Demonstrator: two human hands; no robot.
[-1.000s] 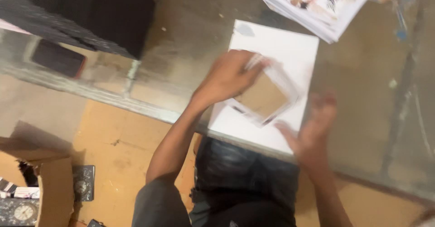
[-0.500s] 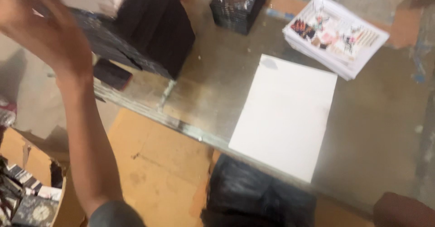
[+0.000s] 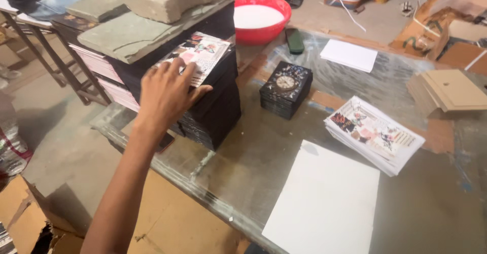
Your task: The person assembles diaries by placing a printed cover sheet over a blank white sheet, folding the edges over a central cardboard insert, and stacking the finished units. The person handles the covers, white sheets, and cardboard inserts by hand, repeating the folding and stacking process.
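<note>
My left hand [image 3: 167,94] rests flat, fingers spread, on a printed colourful sheet [image 3: 200,53] that lies on top of a tall stack of black boards [image 3: 215,109] at the left of the glass table [image 3: 238,157]. It grips nothing. My right hand is out of view. A large white sheet [image 3: 324,203] lies on the glass near me. To its upper right sits a pile of printed sheets [image 3: 373,134]. A short black stack with a clock face on top [image 3: 285,95] stands mid-table.
Flat grey stone slabs and a rough block [image 3: 167,0] weigh down more stacks behind the black boards. A red basin of white liquid [image 3: 261,15], a small white sheet [image 3: 349,55], brown board pieces [image 3: 451,89] and an open cardboard box [image 3: 25,218] are around.
The view has swung up from the white sheet to the whole table. My left hand left the small board on the white sheet and reached left onto the black stack. My right hand left view.
</note>
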